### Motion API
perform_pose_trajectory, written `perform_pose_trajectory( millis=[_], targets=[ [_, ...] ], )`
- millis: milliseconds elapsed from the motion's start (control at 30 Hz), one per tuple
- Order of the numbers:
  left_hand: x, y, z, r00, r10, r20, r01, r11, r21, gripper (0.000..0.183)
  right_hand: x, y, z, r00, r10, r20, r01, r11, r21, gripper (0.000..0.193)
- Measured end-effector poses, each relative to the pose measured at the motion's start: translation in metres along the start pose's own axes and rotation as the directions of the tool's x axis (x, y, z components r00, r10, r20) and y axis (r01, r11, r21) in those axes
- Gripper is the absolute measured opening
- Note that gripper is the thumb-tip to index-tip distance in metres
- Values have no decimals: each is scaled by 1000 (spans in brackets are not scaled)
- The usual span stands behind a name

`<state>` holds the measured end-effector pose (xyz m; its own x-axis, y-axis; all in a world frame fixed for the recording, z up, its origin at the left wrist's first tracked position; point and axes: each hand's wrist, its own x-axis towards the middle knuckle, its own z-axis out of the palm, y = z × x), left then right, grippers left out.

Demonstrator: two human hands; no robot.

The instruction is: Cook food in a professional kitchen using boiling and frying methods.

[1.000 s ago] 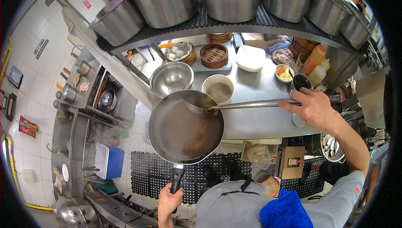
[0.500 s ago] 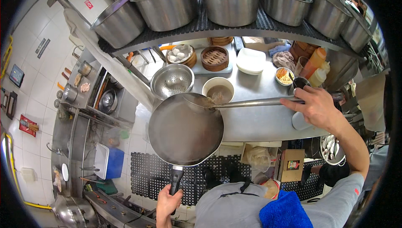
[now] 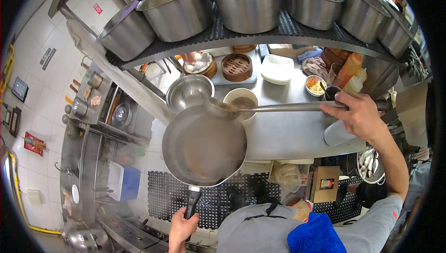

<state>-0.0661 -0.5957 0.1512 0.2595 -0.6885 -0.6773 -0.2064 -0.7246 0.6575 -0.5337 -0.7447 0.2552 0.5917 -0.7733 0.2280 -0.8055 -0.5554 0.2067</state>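
My left hand (image 3: 182, 226) is closed round the black handle of a deep frying pan (image 3: 204, 155), held level in front of the steel counter. Steam blurs the brownish contents of the pan. My right hand (image 3: 357, 117) grips the long metal handle of a ladle (image 3: 290, 108). The ladle's bowl hangs over the pan's far rim, beside a white soup bowl (image 3: 253, 96) holding brownish liquid. A perforated steel colander (image 3: 179, 90) sits just left of that bowl. What the ladle holds is hard to make out.
Steel pots (image 3: 246, 11) line the shelf above the counter (image 3: 292, 136). Behind the bowl stand bamboo steamers (image 3: 237, 68) and stacked white plates (image 3: 277, 69). Sauce bottles (image 3: 349, 71) stand at the right. A co-worker's blurred hand (image 3: 189, 57) is near the white pieces in a steamer.
The ladle's bowl has shifted slightly left, above the pan's rim. The pan has tilted or shifted slightly, and a co-worker's hand has appeared at the left steamer.
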Motion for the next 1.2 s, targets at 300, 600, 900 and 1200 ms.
perform_pose_trajectory(
  millis=[300, 600, 900, 1200],
  targets=[
    [-9, 31, -17, 999, 12, -42, -6, 991, 136, 18, -19, 15, 16, 984, 157, -87, -154, 987, 41, 53],
    [-11, 79, -38, 998, 43, -34, -32, 961, 274, 18, -30, -11, 24, 957, 265, -114, -215, 919, 330, 50],
    [-11, 103, -41, 998, 68, 20, -70, 973, 220, 14, -16, -25, 37, 981, 176, -86, -149, 956, 254, 51],
    [-10, 105, -47, 998, 67, 19, -70, 975, 213, 10, -14, -14, 31, 989, 137, -61, -122, 973, 196, 51]
  ],
)
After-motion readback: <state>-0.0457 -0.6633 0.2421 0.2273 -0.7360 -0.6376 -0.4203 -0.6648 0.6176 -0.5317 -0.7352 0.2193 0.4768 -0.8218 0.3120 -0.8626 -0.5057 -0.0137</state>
